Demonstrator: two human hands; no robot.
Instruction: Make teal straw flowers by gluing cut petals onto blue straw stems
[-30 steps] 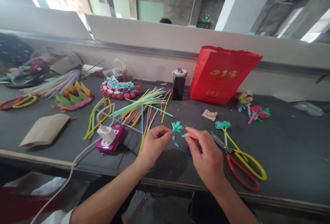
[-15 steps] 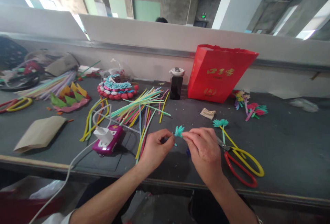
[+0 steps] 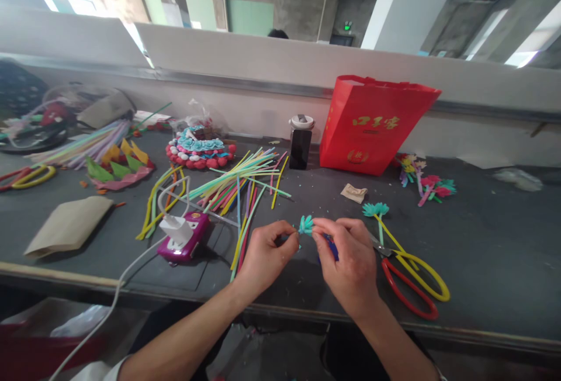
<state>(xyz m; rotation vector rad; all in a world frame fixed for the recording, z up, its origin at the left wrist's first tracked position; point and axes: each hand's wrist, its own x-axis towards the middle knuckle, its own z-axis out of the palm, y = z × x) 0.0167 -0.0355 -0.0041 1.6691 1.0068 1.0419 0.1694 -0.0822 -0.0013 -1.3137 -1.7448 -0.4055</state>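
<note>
While the left hand (image 3: 269,252) pinches a small teal flower (image 3: 305,224) over the dark table (image 3: 495,264), the right hand (image 3: 353,258) holds thumb and fingertips at the flower's right edge; whether they grip a petal, I cannot tell. Scissors (image 3: 385,251) lie right of that hand, beside another teal bloom (image 3: 376,210). Farther back stand a black phone (image 3: 300,149) and a red bag (image 3: 372,141); colourful fuzzy stems (image 3: 245,175) spread leftward.

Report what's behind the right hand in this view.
Partly showing behind the right hand: a blue object and red-and-yellow-handled scissors. The blue object is too covered to identify; the scissors' blade tips can't be seen.
</note>
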